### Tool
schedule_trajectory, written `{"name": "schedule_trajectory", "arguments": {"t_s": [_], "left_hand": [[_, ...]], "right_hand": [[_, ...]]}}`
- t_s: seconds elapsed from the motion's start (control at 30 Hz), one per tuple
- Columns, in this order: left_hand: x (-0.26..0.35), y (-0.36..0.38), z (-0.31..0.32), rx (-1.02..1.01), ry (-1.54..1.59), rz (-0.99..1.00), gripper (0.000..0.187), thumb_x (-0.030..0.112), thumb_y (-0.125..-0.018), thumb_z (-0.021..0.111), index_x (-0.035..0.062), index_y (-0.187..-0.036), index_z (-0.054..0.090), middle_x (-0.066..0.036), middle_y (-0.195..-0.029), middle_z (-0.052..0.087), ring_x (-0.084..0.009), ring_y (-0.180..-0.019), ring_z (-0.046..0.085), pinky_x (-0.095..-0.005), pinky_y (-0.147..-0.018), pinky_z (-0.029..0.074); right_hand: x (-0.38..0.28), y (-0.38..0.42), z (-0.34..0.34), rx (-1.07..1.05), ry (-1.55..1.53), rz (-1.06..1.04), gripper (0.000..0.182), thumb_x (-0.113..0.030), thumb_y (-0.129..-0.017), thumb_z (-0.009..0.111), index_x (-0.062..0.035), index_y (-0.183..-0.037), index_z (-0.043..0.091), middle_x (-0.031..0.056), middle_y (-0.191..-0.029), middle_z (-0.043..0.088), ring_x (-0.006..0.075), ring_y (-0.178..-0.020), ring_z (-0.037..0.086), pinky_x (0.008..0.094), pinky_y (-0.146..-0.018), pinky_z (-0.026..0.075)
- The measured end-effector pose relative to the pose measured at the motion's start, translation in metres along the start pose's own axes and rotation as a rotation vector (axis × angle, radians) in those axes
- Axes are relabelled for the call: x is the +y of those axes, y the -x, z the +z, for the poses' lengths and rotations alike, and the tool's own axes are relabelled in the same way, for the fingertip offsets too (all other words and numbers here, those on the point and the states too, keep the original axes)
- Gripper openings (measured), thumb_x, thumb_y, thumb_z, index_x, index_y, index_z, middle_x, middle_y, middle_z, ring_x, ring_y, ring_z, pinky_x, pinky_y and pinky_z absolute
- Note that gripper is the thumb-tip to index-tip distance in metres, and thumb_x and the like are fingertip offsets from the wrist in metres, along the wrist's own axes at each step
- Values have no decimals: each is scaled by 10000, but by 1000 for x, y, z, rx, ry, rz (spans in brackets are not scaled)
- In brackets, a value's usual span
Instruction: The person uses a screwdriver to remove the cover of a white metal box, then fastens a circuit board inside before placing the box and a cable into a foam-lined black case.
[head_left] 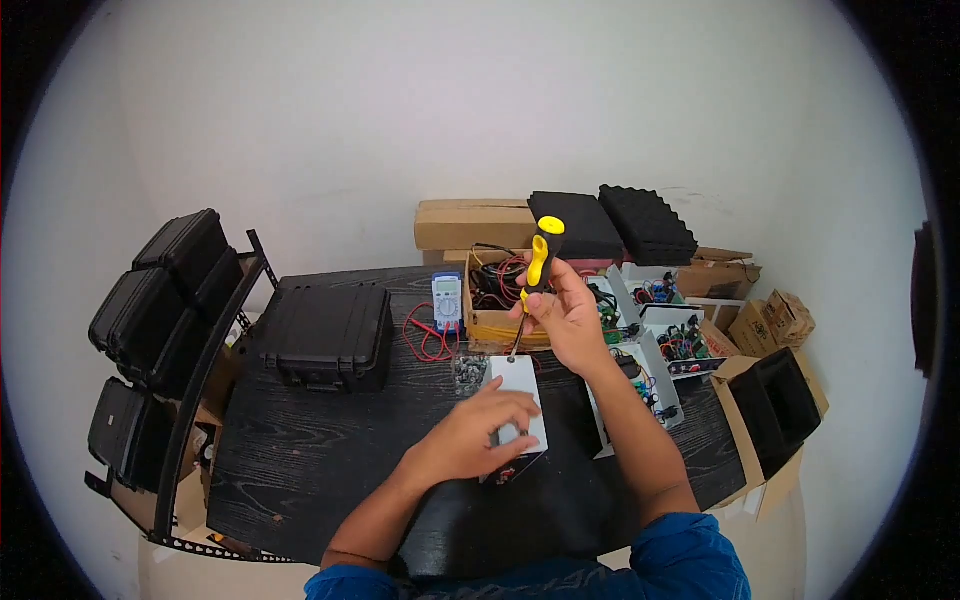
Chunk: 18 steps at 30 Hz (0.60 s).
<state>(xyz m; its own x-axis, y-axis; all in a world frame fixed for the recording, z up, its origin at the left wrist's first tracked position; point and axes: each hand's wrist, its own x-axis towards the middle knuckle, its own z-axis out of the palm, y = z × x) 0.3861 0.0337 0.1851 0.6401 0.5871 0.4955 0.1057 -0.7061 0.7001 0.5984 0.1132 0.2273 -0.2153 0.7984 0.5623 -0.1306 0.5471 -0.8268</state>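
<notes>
My right hand grips a screwdriver with a yellow and black handle, held nearly upright. Its tip touches the far end of a small white box lying on the black table. My left hand lies flat on the near half of that box, fingers spread over its lid. Red wires show under the box's near edge.
A black hard case sits at the table's left. A blue multimeter with red leads lies behind the box. An open cardboard box of cables, open white electronics boxes, foam blocks and stacked black cases surround the table.
</notes>
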Motion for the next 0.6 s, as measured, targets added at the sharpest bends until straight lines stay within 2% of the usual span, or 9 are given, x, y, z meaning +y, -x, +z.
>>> {"name": "schedule_trajectory", "arguments": {"t_s": [0.07, 0.1, 0.17, 0.27, 0.37, 0.5, 0.6], "left_hand": [[-15, -2, -2, 217, 130, -31, 174, 126, -897, 799, 60, -958, 650, -118, -1155, 740, -306, -1173, 683, -471, -1100, 472], [-32, -6, -6, 354, 65, -1, 165, 100, -874, 802, 41, -953, 669, -135, -1119, 744, -304, -1103, 705, -399, -973, 532], [-69, -9, -12, 528, -94, -82, 154, 99, -859, 806, 29, -955, 708, -131, -1152, 730, -314, -1116, 683, -419, -996, 513], [-141, 0, -2, 572, -310, -195, 160, 120, -850, 817, 33, -971, 759, -128, -1216, 697, -328, -1182, 631, -436, -1032, 482], [-184, 10, 15, 496, -450, -277, 177, 162, -848, 823, 50, -981, 790, -120, -1270, 664, -341, -1240, 576, -462, -1071, 439], [-190, 9, 21, 377, -548, -330, 192, 167, -876, 796, 48, -1026, 790, -153, -1288, 663, -358, -1284, 551, -470, -1128, 402], [-178, -5, 17, 522, -521, -202, 225, 195, -911, 765, 19, -1052, 760, -134, -1205, 696, -327, -1189, 617, -444, -1047, 453]], "right_hand": [[-2, 0, 1, 7, -40, 3, 520, -208, -1098, 560, -56, -1558, 370, 119, -1300, 621, 174, -988, 716, 254, -710, 568], [-1, 0, 2, 19, -73, -1, 517, -209, -1099, 556, -59, -1557, 367, 119, -1299, 621, 174, -987, 716, 255, -711, 569], [0, -1, 2, 41, -137, -13, 509, -209, -1103, 547, -65, -1555, 361, 118, -1298, 622, 175, -986, 715, 257, -714, 573], [-3, 0, 1, 31, -134, -35, 510, -197, -1105, 538, -73, -1563, 349, 112, -1293, 627, 176, -993, 716, 263, -724, 582], [3, 3, -6, 10, -18, -25, 513, -172, -1098, 547, -52, -1559, 357, 129, -1313, 636, 171, -1003, 715, 266, -734, 583], [-4, 1, -6, -13, -36, 15, 519, -160, -1078, 598, -47, -1537, 384, 113, -1264, 650, 164, -1005, 713, 270, -734, 587], [-9, -2, -2, 63, -235, 65, 569, -138, -1049, 651, -52, -1542, 380, 78, -1189, 646, 168, -1002, 720, 265, -712, 583]]}}
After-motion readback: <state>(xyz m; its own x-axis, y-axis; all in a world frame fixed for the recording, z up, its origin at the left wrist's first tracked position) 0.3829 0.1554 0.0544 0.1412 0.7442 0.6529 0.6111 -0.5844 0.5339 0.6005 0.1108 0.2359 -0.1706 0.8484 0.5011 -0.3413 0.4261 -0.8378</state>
